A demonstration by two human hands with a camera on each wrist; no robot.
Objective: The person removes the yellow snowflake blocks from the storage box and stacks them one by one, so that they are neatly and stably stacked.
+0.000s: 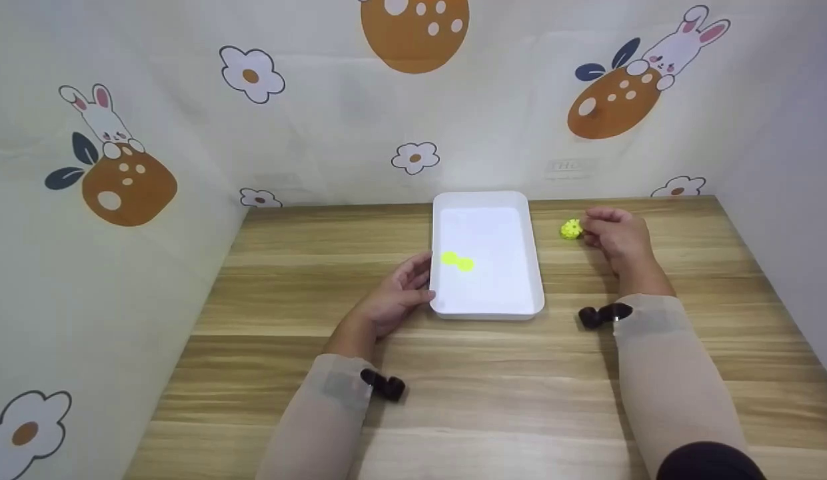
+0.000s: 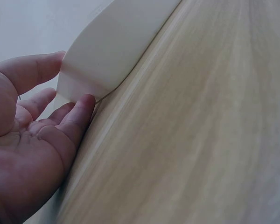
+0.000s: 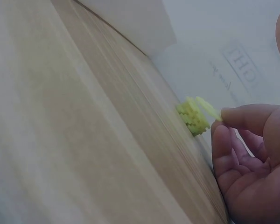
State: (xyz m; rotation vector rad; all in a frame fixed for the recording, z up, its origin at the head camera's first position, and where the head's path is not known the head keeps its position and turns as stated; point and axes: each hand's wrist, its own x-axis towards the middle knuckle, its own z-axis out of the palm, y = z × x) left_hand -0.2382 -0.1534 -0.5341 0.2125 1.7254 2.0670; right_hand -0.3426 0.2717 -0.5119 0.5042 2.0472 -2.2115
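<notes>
A shallow white tray [image 1: 486, 293] lies on the wooden table, holding two small bright yellow discs [image 1: 465, 265]. At its left side my left hand [image 1: 400, 293] holds the edge, thumb near the rim and fingers against the side wall; the left wrist view shows the tray's outer wall [image 2: 107, 46] between thumb and fingertips. To the right of the tray, my right hand [image 1: 618, 237] pinches a thin yellow flower-shaped disc [image 3: 208, 108] between thumb and index finger. This disc is tilted against or just beside a short stack of yellow notched discs [image 3: 192, 116] on the table.
A patterned cloth wall [image 1: 333, 120] with flowers and rabbits rises behind the table and along the left. A pale wall [image 1: 773, 167] borders the right side. Small black cameras [image 1: 596, 317] are strapped to both sleeved forearms. Bare wooden tabletop [image 1: 493, 393] lies in front of the tray.
</notes>
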